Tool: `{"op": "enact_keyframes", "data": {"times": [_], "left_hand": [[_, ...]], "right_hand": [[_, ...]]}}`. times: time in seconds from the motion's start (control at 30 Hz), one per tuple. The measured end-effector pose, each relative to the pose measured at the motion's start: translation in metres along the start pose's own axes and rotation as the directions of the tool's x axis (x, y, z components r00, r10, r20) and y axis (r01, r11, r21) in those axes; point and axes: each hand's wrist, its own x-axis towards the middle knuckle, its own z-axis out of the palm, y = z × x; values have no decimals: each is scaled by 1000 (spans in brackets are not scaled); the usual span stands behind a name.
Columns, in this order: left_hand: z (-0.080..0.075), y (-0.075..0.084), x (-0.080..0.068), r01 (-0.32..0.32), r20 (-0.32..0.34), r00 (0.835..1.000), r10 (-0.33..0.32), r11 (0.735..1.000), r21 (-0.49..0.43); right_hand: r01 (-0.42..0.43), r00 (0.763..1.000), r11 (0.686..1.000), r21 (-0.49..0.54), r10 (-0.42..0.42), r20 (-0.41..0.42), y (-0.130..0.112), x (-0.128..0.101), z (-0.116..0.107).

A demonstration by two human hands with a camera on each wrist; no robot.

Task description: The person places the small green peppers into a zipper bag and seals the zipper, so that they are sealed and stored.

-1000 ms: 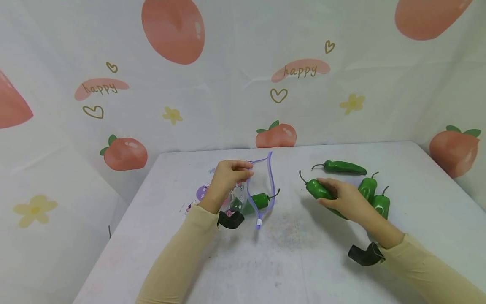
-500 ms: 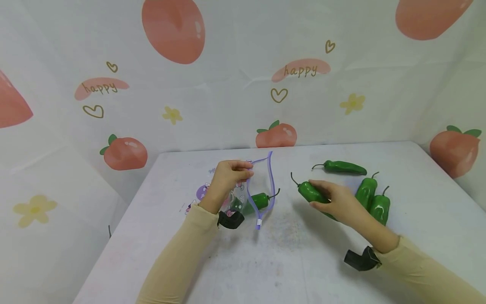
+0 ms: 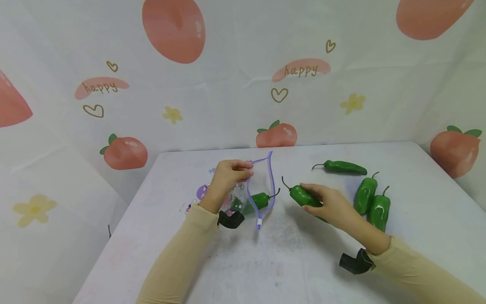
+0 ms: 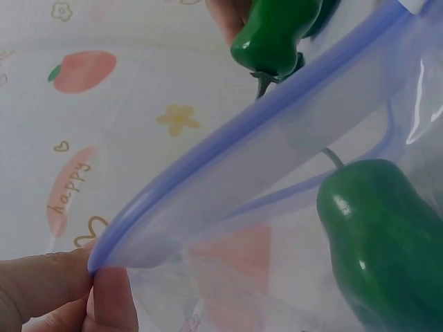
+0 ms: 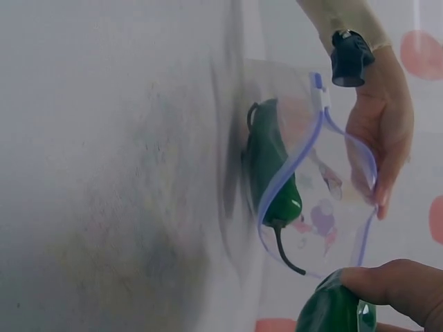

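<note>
My left hand (image 3: pixel 228 175) pinches the purple zip rim of a clear plastic bag (image 3: pixel 262 185) and holds its mouth wide. One green pepper (image 3: pixel 260 199) lies inside the bag; it fills the lower right of the left wrist view as the pepper (image 4: pixel 384 235), behind the rim (image 4: pixel 263 138). My right hand (image 3: pixel 326 204) grips another green pepper (image 3: pixel 301 196), stem pointing left, just right of the bag's mouth. In the right wrist view that held pepper (image 5: pixel 336 311) sits under my fingertips (image 5: pixel 398 283), with the bag (image 5: pixel 311 173) beyond it.
Three more green peppers lie on the white table (image 3: pixel 265 261): a long one (image 3: pixel 343 167) at the back and two stubby ones (image 3: pixel 365 192) (image 3: pixel 379 208) side by side to the right. A peach-print cloth backdrop (image 3: pixel 243 71) rises behind the table.
My right hand has carried its pepper leftward, away from the pile and close to the bag's mouth. My left hand and the bag have stayed still.
</note>
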Motion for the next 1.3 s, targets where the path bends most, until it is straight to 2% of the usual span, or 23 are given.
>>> {"op": "enact_keyframes", "data": {"times": [0.3, 0.6, 1.03, 1.3], "left_hand": [[-1, 0, 0, 2, 14, 1000, -2, 1000, -4], [-1, -1, 1, -13, 8, 1000, 14, 1000, -10], [-1, 2, 1, 21, 3, 1000, -21, 1000, -2], [-1, 1, 1, 15, 10, 1000, -15, 1000, -11]], "right_hand": [[28, 999, 999, 17, -29, 37, -5, 2, 9], [15, 997, 999, 32, -17, 72, -8, 5, 16], [15, 996, 999, 41, -19, 84, -9, 7, 22], [45, 995, 998, 52, -49, 86, -4, 11, 29]]}}
